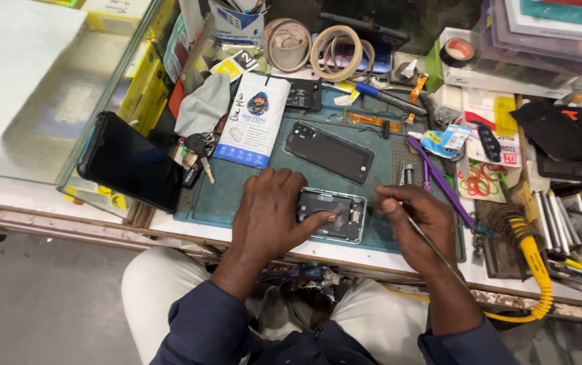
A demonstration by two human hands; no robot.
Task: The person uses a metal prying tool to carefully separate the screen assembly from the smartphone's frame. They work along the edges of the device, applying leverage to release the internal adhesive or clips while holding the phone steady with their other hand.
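My left hand presses flat on the opened phone, lower centre of frame, on the green mat; that grip is open, thumb on the phone. My right hand has its grip closed on a thin tool. The back cover lies just above.

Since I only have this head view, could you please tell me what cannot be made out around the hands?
- Opened phone: its left part is hidden under the left hand.
- Thin tool in the right hand: its tip is too small to tell whether it touches the phone.
- Yellow cable: its lower run is hidden behind the bench edge.
- Bins at top right: cut off by the frame.
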